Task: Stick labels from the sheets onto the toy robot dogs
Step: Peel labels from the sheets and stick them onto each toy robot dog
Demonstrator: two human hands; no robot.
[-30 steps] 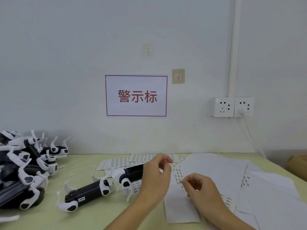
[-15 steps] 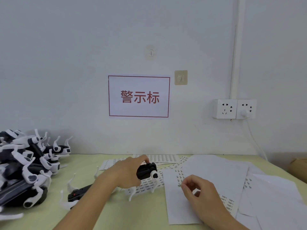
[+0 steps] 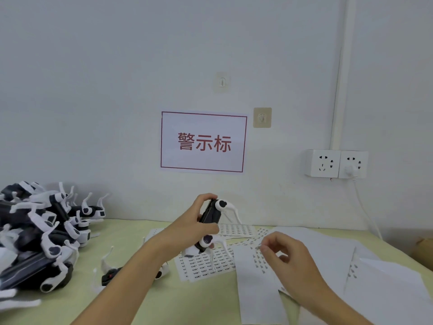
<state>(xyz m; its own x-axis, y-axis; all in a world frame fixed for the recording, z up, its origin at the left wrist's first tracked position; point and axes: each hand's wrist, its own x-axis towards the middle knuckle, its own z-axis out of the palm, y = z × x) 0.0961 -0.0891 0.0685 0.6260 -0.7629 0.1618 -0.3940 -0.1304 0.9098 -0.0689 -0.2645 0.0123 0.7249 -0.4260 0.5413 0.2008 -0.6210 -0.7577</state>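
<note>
Head view, left hand [image 3: 192,227] gripping toy dog [image 3: 212,215] (upended)

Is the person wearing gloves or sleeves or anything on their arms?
No. The left hand and right hand are both bare, with no gloves, rings or watch showing. The forearms are bare too; no sleeve reaches into view.

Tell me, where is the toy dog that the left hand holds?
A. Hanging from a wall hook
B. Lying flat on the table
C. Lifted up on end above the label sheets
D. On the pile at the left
C: the left hand grips the toy dog nearly on end, raised over the label sheets, apart from the pile.
</note>
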